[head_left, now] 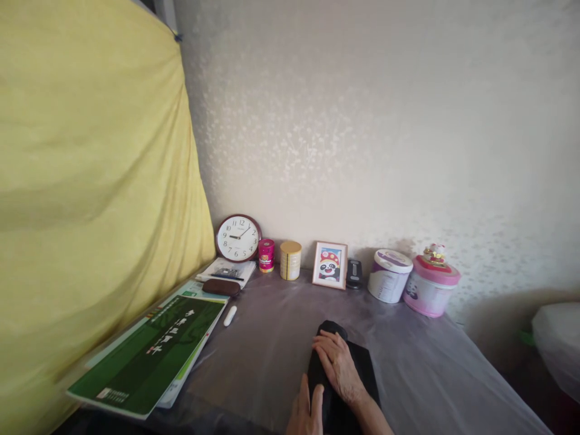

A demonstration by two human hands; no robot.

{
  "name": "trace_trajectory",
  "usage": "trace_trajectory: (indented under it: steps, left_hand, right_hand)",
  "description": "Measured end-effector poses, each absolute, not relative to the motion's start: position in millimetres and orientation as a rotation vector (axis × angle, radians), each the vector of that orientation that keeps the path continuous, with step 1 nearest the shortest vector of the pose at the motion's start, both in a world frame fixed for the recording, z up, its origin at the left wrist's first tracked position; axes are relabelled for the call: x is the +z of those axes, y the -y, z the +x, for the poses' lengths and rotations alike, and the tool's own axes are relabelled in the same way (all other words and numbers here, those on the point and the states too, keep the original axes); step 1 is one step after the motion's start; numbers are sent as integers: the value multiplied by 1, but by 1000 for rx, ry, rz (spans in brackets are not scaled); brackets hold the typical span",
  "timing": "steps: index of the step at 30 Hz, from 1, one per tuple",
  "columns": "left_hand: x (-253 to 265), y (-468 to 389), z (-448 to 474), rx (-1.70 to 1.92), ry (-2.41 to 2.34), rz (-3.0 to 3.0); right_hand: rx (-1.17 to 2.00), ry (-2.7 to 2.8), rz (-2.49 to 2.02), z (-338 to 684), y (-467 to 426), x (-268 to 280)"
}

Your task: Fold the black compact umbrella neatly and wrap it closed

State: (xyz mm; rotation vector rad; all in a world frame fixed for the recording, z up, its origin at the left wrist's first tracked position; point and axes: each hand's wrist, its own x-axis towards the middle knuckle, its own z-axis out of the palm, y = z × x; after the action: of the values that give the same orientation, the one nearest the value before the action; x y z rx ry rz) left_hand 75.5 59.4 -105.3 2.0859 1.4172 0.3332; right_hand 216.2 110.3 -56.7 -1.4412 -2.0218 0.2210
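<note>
A black, flat item (365, 368), perhaps folded cloth or a bag, lies on the table near its front edge. A rounded black part (333, 327) sticks out at its far end. Across its upper left portion my right hand (338, 365) rests flat, fingers stretched out and close together. At the item's lower left side is my left hand (306, 411), thumb and fingers apart, partly cut off by the bottom of the view. Whether the left fingers press on the item or only lie beside it, I cannot tell. Both hands cover much of the item.
The grey-covered table (254, 356) meets the wall. At left lie green booklets (158, 350), a brown case (221, 287) and a white oblong object (230, 316). Along the back stand a clock (238, 238), tins (290, 261), a panda picture frame (330, 265) and round tubs (390, 277).
</note>
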Motion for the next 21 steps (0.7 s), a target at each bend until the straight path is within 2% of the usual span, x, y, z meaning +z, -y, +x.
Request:
trace_trajectory:
  steps: [9,16,21]
  left_hand:
    - [-86,-62,77,276,-1440,2003]
    - [-84,-63,69,273,-1402,1992]
    - [-83,-64,64,265,-1323,2043]
  right_hand:
    - [174,1791,-1722,246,-163,-57]
    - [122,1413,-1863,303,-103,-63]
    - [275,1339,-1883,304,-56,-82]
